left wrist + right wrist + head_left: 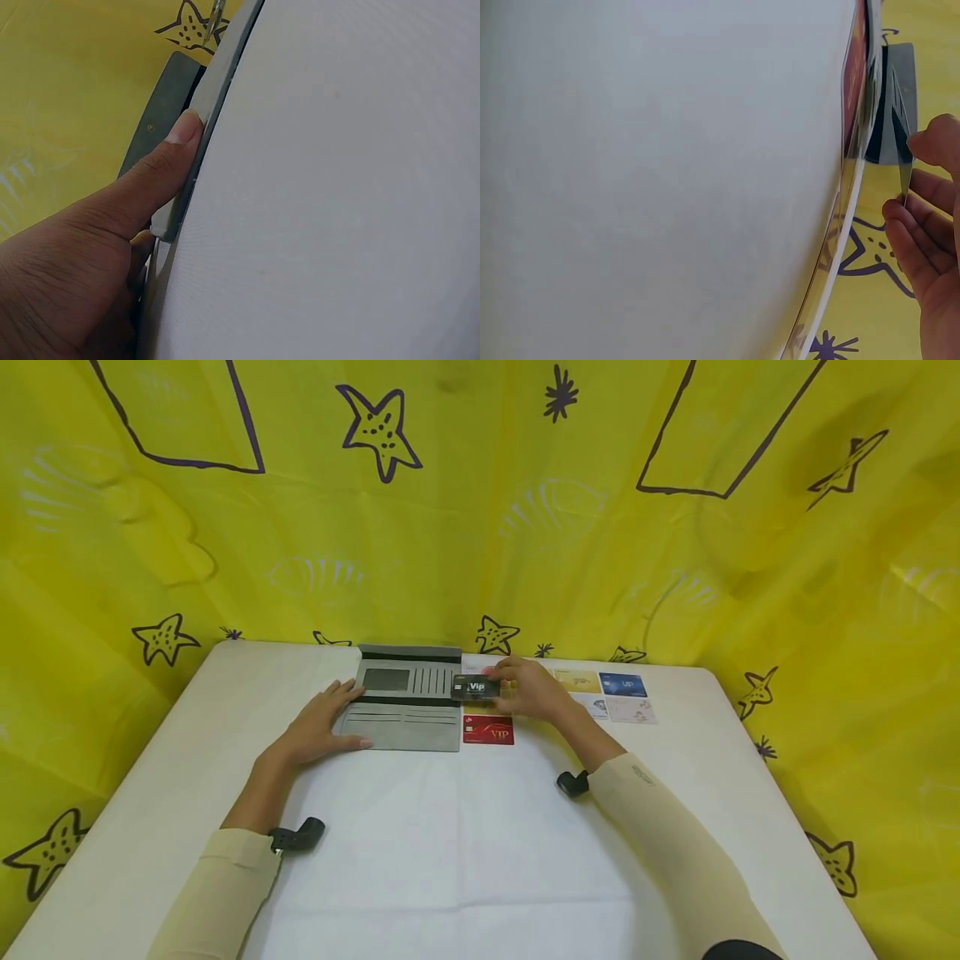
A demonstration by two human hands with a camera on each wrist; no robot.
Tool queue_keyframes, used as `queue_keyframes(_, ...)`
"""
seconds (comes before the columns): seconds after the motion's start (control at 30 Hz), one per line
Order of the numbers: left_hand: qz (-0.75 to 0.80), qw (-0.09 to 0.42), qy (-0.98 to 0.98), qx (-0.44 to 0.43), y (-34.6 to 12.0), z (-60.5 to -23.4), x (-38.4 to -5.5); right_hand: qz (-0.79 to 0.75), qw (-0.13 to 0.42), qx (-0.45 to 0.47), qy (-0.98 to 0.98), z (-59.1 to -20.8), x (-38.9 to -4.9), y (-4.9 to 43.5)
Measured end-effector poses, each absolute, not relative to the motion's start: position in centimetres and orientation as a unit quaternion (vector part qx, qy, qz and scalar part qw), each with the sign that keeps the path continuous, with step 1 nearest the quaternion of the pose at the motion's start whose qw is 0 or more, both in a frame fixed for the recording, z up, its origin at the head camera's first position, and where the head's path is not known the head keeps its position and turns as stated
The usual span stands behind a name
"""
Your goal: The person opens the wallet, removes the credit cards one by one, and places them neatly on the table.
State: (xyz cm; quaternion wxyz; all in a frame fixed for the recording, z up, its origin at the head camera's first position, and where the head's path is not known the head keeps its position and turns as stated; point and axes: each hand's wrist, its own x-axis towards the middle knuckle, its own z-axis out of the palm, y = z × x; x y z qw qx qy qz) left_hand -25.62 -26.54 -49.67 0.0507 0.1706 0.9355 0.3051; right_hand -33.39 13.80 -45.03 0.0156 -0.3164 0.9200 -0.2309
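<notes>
A grey card wallet [405, 739] lies unfolded on the table, with rows of card slots and a dark window pocket. My left hand [324, 724] rests on its left edge, fingers spread and fairly straight; in the left wrist view the thumb [161, 169] lies along the wallet's edge. Between thumb and fingers my right hand [534, 689] pinches a black VIP card [476, 687]. The card's left end overlaps the wallet's right edge near the upright slots. In the right wrist view this card [902, 124] appears edge-on in the fingers [922, 232].
Right of the wallet lie a red VIP card [488, 730], a gold card [577, 682], a blue card [622, 685], a pale pink card [632, 710] and others partly covered by the right hand. A yellow patterned cloth [465, 527] hangs behind the white table [450, 843].
</notes>
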Motion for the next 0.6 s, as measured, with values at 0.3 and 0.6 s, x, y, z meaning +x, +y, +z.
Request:
queue_keyframes(0.3,0.306,0.054,0.935,0.168,-26.6,-49.8,-25.6,-0.256,0.016,-0.308,0.916,-44.8,-32.1,14.4)
queue_keyframes(0.6,0.297,0.053,0.938,0.17,-26.6,-49.7,-25.6,-0.287,-0.009,-0.324,0.901,-45.4,-31.5,16.2)
